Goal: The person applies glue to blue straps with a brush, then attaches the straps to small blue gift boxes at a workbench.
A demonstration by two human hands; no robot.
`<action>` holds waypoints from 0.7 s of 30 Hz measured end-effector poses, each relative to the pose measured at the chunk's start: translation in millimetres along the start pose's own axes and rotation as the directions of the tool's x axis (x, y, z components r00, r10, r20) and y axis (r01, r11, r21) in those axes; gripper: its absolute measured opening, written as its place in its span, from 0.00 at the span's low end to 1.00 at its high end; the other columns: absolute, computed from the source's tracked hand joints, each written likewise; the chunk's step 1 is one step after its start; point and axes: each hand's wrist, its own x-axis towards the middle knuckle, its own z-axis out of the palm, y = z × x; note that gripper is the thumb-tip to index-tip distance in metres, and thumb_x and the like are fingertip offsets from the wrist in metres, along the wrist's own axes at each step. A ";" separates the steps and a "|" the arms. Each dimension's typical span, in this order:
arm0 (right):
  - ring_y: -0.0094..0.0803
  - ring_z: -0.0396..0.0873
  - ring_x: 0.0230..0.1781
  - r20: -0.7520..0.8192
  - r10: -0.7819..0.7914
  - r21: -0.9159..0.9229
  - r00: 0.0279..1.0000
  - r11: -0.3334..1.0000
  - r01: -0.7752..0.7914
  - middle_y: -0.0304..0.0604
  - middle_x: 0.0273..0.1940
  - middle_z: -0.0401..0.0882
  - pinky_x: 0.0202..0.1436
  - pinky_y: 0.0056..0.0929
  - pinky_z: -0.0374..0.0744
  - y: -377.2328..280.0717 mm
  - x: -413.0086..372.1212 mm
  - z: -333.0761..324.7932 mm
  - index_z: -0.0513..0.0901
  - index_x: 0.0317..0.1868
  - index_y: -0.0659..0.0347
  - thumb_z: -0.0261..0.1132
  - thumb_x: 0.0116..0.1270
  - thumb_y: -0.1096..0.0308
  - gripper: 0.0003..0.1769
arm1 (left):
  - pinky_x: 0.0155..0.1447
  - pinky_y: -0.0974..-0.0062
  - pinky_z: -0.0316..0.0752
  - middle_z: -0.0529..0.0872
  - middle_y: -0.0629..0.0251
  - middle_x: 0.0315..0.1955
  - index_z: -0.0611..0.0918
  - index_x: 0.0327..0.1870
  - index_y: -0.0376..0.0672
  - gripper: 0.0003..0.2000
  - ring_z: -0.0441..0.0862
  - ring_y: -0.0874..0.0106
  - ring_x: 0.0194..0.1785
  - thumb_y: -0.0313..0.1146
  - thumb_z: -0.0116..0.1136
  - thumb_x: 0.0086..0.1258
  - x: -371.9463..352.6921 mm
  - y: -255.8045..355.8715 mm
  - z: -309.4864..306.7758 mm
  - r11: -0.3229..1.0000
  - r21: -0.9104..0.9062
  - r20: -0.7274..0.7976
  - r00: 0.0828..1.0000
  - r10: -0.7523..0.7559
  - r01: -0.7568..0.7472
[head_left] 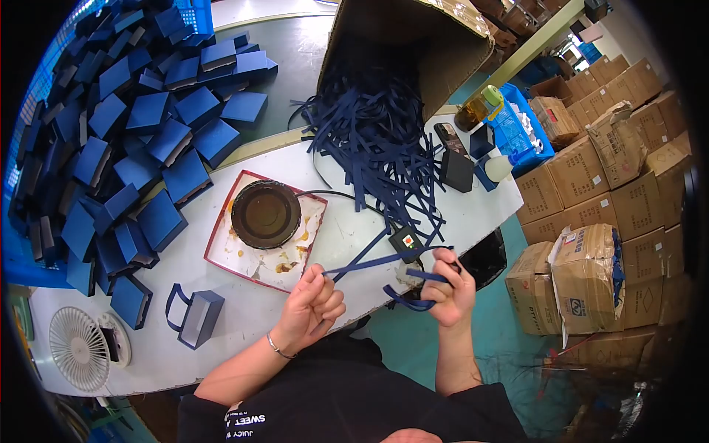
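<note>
A dark blue ribbon [377, 261] stretches between my two hands above the table's front edge. One end is pinched in the fingertips of my left hand [314, 306], which wears a bracelet at the wrist. Closed around more of the ribbon is my right hand [450, 292], with loops hanging out on its left side. A tangled heap of blue ribbons [377, 140] spills from a cardboard box [461, 66] beyond my hands. To the left stands a small blue box with a ribbon handle [199, 319]. A round pot with brown contents [266, 214] sits on a stained red-rimmed tray [221, 240].
Many blue boxes [166, 140] are piled at the left by a blue crate [33, 118]. A white fan [80, 347] stands front left. A corded switch box [405, 244], a phone [450, 139] and a bottle [476, 111] lie right. Cartons [591, 273] stack beyond.
</note>
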 end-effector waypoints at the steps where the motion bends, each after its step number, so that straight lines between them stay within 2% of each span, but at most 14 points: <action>1: 0.14 0.47 0.13 0.063 -0.007 0.059 0.998 0.998 0.003 0.24 0.19 0.62 0.17 0.19 0.48 -3.7 -2.0 2.0 0.70 0.43 0.55 0.44 0.86 0.62 0.12 | 0.30 0.77 0.54 0.57 0.77 0.20 0.70 0.44 0.51 0.05 0.55 0.80 0.24 0.36 0.47 0.87 -0.9 -1.3 0.4 0.998 0.048 0.055 0.998 -0.042 0.039; 2: 0.13 0.47 0.12 0.053 -0.056 0.082 0.997 0.995 0.052 0.25 0.17 0.57 0.16 0.18 0.47 -7.5 -4.3 6.8 0.69 0.43 0.57 0.44 0.86 0.62 0.12 | 0.30 0.77 0.53 0.57 0.77 0.20 0.70 0.44 0.51 0.06 0.55 0.80 0.24 0.36 0.46 0.87 -3.1 -3.3 -0.2 0.993 0.097 0.107 0.991 -0.084 0.074; 5: 0.13 0.47 0.12 0.120 -0.100 0.136 0.988 0.987 0.083 0.25 0.17 0.57 0.16 0.19 0.48 -21.9 -9.2 21.8 0.69 0.43 0.58 0.45 0.86 0.62 0.12 | 0.30 0.77 0.49 0.56 0.78 0.21 0.69 0.43 0.50 0.07 0.53 0.81 0.24 0.35 0.46 0.87 -7.4 -11.8 5.5 0.963 0.221 0.217 0.955 -0.201 0.152; 7: 0.13 0.46 0.12 0.141 -0.075 0.139 0.987 0.989 0.055 0.26 0.17 0.55 0.15 0.19 0.49 -27.8 -14.0 34.9 0.68 0.42 0.59 0.45 0.87 0.63 0.12 | 0.29 0.78 0.49 0.57 0.78 0.21 0.68 0.43 0.50 0.07 0.53 0.81 0.24 0.35 0.46 0.87 -8.2 -13.0 11.1 0.936 0.298 0.235 0.936 -0.264 0.189; 9: 0.13 0.47 0.13 0.177 -0.031 0.146 0.984 0.989 0.005 0.25 0.18 0.56 0.15 0.19 0.49 -33.3 -21.1 46.9 0.68 0.42 0.57 0.46 0.86 0.64 0.11 | 0.29 0.78 0.48 0.58 0.78 0.22 0.69 0.43 0.50 0.06 0.53 0.81 0.25 0.35 0.47 0.87 -8.3 -12.5 13.3 0.941 0.305 0.278 0.931 -0.236 0.147; 11: 0.12 0.48 0.15 0.307 -0.386 0.172 0.870 0.922 0.348 0.26 0.21 0.58 0.16 0.20 0.50 -61.8 -37.4 57.9 0.68 0.42 0.54 0.46 0.85 0.67 0.09 | 0.29 0.78 0.48 0.58 0.77 0.22 0.69 0.44 0.50 0.06 0.53 0.82 0.25 0.36 0.48 0.87 -13.3 -11.6 13.7 0.949 0.302 0.320 0.927 -0.196 0.097; 12: 0.12 0.48 0.16 0.408 -0.454 0.167 0.792 0.890 0.424 0.26 0.24 0.60 0.17 0.20 0.50 -95.4 -56.8 63.3 0.68 0.42 0.52 0.47 0.84 0.68 0.07 | 0.29 0.78 0.50 0.59 0.77 0.22 0.68 0.44 0.48 0.06 0.53 0.81 0.25 0.33 0.49 0.86 -17.5 -7.8 5.3 0.961 0.270 0.283 0.950 -0.131 0.052; 13: 0.12 0.48 0.17 0.504 -0.508 0.169 0.699 0.851 0.497 0.26 0.26 0.61 0.17 0.20 0.50 -119.2 -71.3 67.6 0.68 0.42 0.50 0.48 0.84 0.70 0.07 | 0.29 0.78 0.51 0.61 0.76 0.23 0.68 0.44 0.48 0.06 0.55 0.81 0.25 0.32 0.49 0.85 -17.3 -4.5 2.6 0.906 0.422 0.218 0.974 -0.061 -0.037; 15: 0.12 0.47 0.17 0.448 -0.518 -0.078 0.729 0.790 0.609 0.27 0.27 0.63 0.18 0.20 0.49 -112.4 -60.8 79.2 0.68 0.42 0.49 0.49 0.83 0.70 0.06 | 0.29 0.77 0.54 0.65 0.75 0.23 0.67 0.43 0.46 0.06 0.57 0.80 0.25 0.29 0.50 0.85 -12.5 -1.1 -0.8 0.695 0.697 0.126 0.984 0.127 -0.179; 16: 0.13 0.46 0.17 0.409 -0.535 -0.204 0.739 0.736 0.646 0.28 0.27 0.64 0.18 0.20 0.49 -102.5 -55.6 81.3 0.68 0.42 0.49 0.50 0.82 0.70 0.06 | 0.33 0.78 0.64 0.73 0.71 0.28 0.72 0.47 0.43 0.03 0.66 0.77 0.27 0.29 0.54 0.82 -5.5 -4.4 -5.0 0.551 0.806 0.107 0.969 0.222 -0.215; 18: 0.13 0.50 0.16 0.164 -0.540 -0.641 0.826 0.578 0.505 0.27 0.29 0.68 0.18 0.19 0.50 -49.9 -10.3 74.5 0.73 0.45 0.53 0.55 0.82 0.68 0.03 | 0.37 0.73 0.69 0.77 0.66 0.31 0.74 0.53 0.39 0.08 0.72 0.73 0.30 0.29 0.56 0.80 10.0 3.0 17.7 0.170 0.974 0.118 0.976 0.182 -0.150; 19: 0.13 0.53 0.16 0.033 -0.623 -0.850 0.782 0.394 0.350 0.25 0.28 0.70 0.18 0.19 0.52 -20.5 19.3 71.2 0.78 0.45 0.55 0.58 0.83 0.61 0.08 | 0.39 0.71 0.72 0.79 0.63 0.32 0.75 0.56 0.37 0.11 0.75 0.70 0.32 0.28 0.58 0.79 20.5 6.9 27.7 -0.039 0.992 0.127 0.977 0.170 -0.122; 20: 0.13 0.56 0.15 0.093 -0.497 -0.915 0.863 0.298 0.271 0.26 0.27 0.72 0.19 0.19 0.54 -14.4 43.9 43.4 0.82 0.45 0.58 0.60 0.83 0.56 0.14 | 0.55 0.62 0.76 0.80 0.49 0.46 0.71 0.67 0.31 0.24 0.80 0.57 0.48 0.28 0.63 0.74 30.6 6.1 26.4 -0.218 0.967 0.172 0.970 0.169 -0.133; 21: 0.15 0.58 0.18 0.087 -0.389 -0.958 0.917 0.220 0.184 0.30 0.30 0.75 0.21 0.20 0.58 -5.7 65.3 26.6 0.83 0.48 0.62 0.59 0.83 0.55 0.18 | 0.58 0.61 0.74 0.78 0.47 0.50 0.69 0.69 0.31 0.27 0.78 0.54 0.52 0.28 0.64 0.73 32.6 1.4 19.5 -0.337 0.926 0.245 0.949 0.200 -0.168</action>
